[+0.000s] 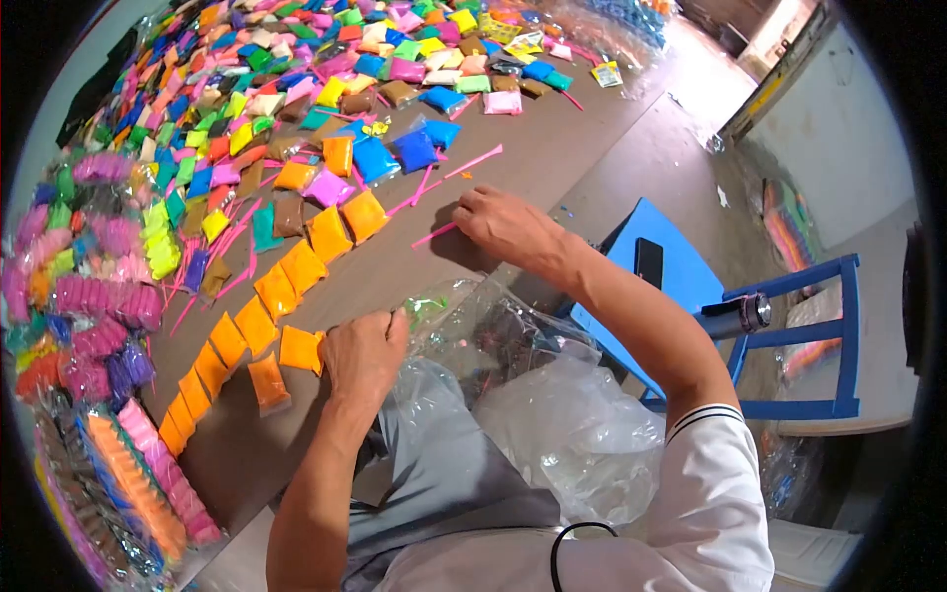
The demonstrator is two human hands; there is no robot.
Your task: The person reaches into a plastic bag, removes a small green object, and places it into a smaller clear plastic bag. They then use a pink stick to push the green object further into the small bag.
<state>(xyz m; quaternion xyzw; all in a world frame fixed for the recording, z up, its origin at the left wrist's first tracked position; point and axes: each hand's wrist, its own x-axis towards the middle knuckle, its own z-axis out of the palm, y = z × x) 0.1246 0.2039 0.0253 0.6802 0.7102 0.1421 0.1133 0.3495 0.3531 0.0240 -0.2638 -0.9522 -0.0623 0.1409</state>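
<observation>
Brown tabletop [552, 168] carries rows of coloured packets. Right hand [503, 225], fingers curled, pinches a pink stick [434, 235] near the blue packet [414, 150]; left hand [363, 353] grips a clear bag [493, 335].

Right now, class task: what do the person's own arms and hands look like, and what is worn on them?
Both the left hand and right hand are bare: no gloves or rings visible. The forearms are uncovered. A short white sleeve with thin dark stripes at its cuff covers the right upper arm.

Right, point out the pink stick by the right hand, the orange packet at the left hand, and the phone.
pink stick [431, 236], head view, its middle.
orange packet [299, 349], head view, its centre.
phone [648, 261], head view, screen middle.
</observation>
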